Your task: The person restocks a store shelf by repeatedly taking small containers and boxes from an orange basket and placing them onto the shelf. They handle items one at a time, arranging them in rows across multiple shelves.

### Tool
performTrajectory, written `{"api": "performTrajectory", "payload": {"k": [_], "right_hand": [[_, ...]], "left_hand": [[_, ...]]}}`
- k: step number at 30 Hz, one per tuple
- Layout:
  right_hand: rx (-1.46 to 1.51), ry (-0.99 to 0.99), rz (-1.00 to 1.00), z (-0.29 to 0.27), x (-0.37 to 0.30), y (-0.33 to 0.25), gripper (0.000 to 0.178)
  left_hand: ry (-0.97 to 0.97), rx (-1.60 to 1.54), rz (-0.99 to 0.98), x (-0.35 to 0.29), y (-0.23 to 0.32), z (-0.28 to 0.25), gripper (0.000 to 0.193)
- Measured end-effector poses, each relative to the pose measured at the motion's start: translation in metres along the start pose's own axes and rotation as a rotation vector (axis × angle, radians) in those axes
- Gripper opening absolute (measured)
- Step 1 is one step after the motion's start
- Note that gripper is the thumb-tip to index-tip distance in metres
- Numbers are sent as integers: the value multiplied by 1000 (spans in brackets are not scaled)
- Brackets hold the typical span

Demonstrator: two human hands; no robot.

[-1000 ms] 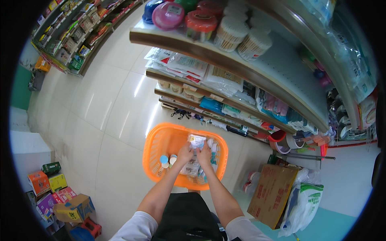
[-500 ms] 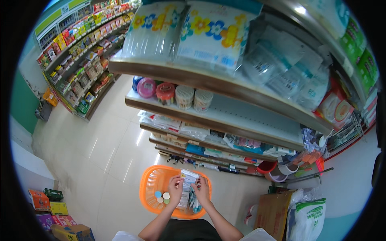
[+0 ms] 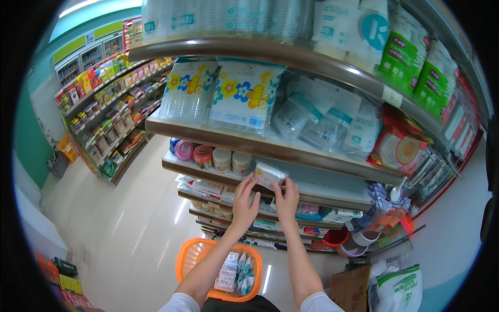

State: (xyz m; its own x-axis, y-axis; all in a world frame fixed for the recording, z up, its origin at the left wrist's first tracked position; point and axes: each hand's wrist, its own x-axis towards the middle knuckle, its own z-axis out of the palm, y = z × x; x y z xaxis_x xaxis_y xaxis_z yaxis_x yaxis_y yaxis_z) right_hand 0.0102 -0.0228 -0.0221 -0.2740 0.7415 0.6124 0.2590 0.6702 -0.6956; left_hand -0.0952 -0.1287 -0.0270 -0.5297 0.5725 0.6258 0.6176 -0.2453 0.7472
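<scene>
Between my two hands is a small clear packet (image 3: 269,174), which looks like cotton swabs, at the front of a half-filled shelf (image 3: 322,182). My left hand (image 3: 243,206) has its fingertips at the packet's left side, with the thumb held lower and apart. My right hand (image 3: 286,202) grips the right side with bent fingers. Just left of the packet stand round tubs (image 3: 222,160) in white, red and pink. Below my forearms, the orange basket (image 3: 183,258) holds stacked small white packs (image 3: 226,275) and teal-and-clear packets (image 3: 244,273).
Higher shelves carry flower-printed packs (image 3: 241,93) and green bags (image 3: 403,60). Lower shelves jut out beneath my hands. Red and white buckets (image 3: 337,237) sit at the right, above a cardboard box (image 3: 351,285) and a white-green bag (image 3: 400,288). A snack rack (image 3: 112,125) stands far left.
Both hands have risen from over the basket to the shelf with a packet between them. The round lids seen in the basket no longer show. The view has tilted up.
</scene>
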Motion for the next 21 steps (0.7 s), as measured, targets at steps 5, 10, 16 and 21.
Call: {"api": "performTrajectory", "payload": {"k": [5,10,16,21], "right_hand": [[-109,-143,168,11,48,25,36],[-265,-175,212,30,62,49,33],[-346,-184,271,49,70,59,33],[-436,-103,208,64,85,84,35]], "left_hand": [[-118,200,98,22,-15,23,38],[-252,410,100,23,-29,40,35],[-310,542,103,35,-33,45,36],[-390,553,61,53,-36,57,35]]}}
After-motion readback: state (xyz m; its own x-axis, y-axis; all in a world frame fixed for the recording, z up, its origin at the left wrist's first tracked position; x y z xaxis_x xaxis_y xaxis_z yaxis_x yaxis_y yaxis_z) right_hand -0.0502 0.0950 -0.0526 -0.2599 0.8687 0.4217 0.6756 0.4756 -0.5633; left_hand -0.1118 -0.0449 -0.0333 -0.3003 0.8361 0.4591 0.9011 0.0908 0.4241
